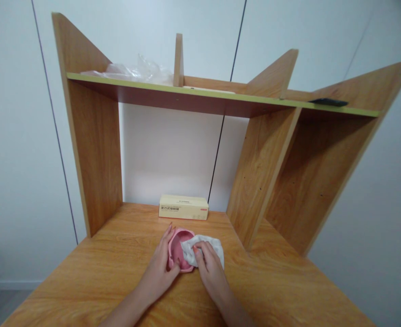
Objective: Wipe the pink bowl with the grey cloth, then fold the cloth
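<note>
A pink bowl-like dish [176, 247] with an angular rim is tilted up on the wooden desk, its hollow facing me. My left hand [162, 256] grips its left side, the thumb over the near rim and the fingers along the outer edge. In my right hand [207, 263] is a white cloth [216, 245], bunched under the fingers at the dish's right side. One end of the cloth reaches into the hollow; the rest spreads to the right behind my knuckles. Part of the dish's right rim is hidden by the cloth.
Behind the dish, a cream cardboard box [183, 208] lies against the wall. A wooden shelf unit [95, 159] with upright panels surrounds the desk's back [119, 272]. On its upper shelf are clear plastic wrapping [139, 70] and a dark flat object [329, 102].
</note>
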